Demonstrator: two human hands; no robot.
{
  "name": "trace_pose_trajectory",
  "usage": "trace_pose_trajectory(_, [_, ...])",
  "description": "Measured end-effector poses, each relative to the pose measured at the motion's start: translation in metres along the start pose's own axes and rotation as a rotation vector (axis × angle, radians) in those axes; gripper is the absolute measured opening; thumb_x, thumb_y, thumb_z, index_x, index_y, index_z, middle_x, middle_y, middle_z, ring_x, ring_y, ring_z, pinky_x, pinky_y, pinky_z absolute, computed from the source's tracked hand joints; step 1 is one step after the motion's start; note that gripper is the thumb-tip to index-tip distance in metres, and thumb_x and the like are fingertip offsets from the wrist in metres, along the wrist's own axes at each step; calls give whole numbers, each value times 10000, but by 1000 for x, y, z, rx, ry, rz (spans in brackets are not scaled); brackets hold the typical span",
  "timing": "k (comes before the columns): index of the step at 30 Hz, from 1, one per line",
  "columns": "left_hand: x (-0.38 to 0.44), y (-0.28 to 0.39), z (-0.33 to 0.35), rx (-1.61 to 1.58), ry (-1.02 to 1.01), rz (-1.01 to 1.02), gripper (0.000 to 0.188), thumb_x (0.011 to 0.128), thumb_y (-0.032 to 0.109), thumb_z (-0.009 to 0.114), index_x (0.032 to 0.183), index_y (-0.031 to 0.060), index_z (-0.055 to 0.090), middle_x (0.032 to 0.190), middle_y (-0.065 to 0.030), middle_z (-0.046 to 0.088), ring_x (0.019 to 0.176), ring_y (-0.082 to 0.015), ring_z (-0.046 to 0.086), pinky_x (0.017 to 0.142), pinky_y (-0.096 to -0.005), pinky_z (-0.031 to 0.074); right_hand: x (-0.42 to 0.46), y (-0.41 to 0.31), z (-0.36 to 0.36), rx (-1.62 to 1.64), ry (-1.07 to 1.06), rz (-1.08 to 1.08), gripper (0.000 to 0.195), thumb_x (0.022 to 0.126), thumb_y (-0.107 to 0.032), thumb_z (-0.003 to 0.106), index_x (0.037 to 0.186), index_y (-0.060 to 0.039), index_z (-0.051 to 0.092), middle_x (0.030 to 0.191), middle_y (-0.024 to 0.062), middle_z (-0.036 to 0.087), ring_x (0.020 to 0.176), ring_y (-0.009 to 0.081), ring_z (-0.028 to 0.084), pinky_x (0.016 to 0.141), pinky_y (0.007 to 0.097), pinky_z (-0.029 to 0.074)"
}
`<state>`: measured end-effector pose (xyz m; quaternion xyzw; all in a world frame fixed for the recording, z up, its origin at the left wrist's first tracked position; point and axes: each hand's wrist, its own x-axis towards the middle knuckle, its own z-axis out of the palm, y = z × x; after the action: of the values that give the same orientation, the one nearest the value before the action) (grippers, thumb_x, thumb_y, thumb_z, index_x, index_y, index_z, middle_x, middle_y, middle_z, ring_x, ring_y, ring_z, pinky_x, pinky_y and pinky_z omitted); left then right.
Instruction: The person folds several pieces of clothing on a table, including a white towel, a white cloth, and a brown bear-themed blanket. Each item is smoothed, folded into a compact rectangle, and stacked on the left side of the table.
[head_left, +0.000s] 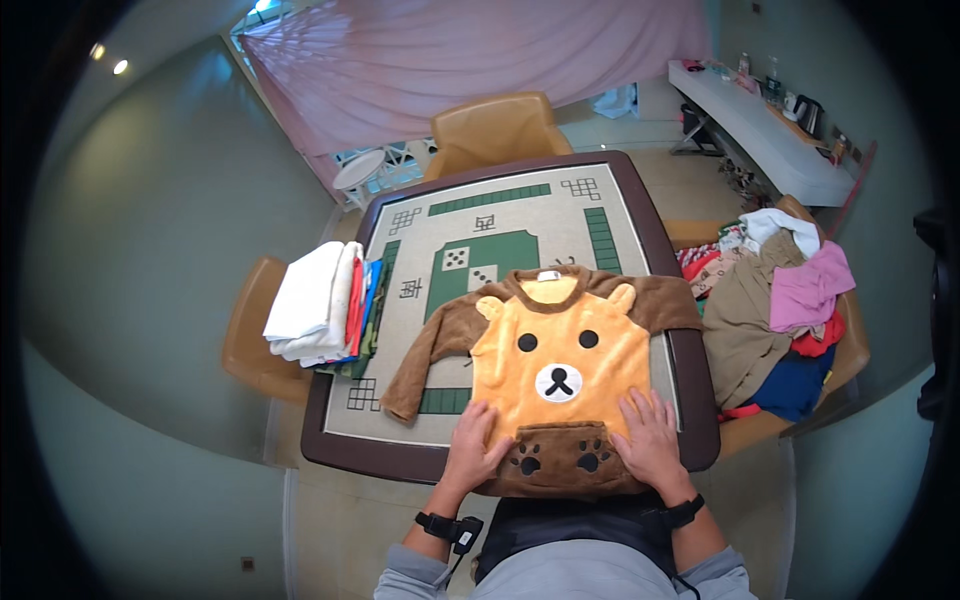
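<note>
A plush bear-face pullover (566, 352) in orange and brown lies front up before me, with its neckline away from me. Its left-side sleeve bends down over the tabletop, while the other sleeve reaches across the table's right rim. Below the face is a brown pouch pocket with dark paw prints. My left hand (478, 446) rests on the lower left side of the garment, fingers apart. On the lower right side lies my right hand (651, 441), its fingers spread over the cloth. The bottom hem hangs over the near table edge, close to my body.
Under the pullover is a mahjong table (510, 169) with a dark raised rim. A stack of folded clothes (315, 300) sits at its left edge. To the right, a tan chair (855, 360) holds a heap of loose clothes (750, 315). Another tan chair (495, 131) stands beyond the table.
</note>
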<state>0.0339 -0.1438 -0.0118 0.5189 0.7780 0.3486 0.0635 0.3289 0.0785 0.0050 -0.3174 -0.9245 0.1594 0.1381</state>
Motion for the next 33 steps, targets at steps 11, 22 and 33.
trace_pose_trajectory(11, [-5,-109,-90,397,258,-447,813,852,185,846,1548,-63,506,1474,-296,604,1369,-483,576,1170,-530,468,1,2,2,45,75,-28,674,962,-396,768,1543,-106,588,1634,156,511,1550,440,390,1298,619,263])
trace_pose_trajectory(22, [31,-185,-126,-296,240,-714,349,867,223,938,1028,-18,743,902,10,680,778,-92,601,715,-277,512,-3,6,3,88,86,12,660,955,-399,780,1523,-112,605,1654,143,500,1579,433,373,1305,610,262])
trace_pose_trajectory(33, [69,-132,-155,-487,422,-478,207,1069,171,750,1132,-26,746,1059,-35,760,947,-126,693,878,-290,558,-2,9,2,99,133,15,655,930,-387,806,1495,-109,628,1610,138,532,1544,425,409,1303,594,265])
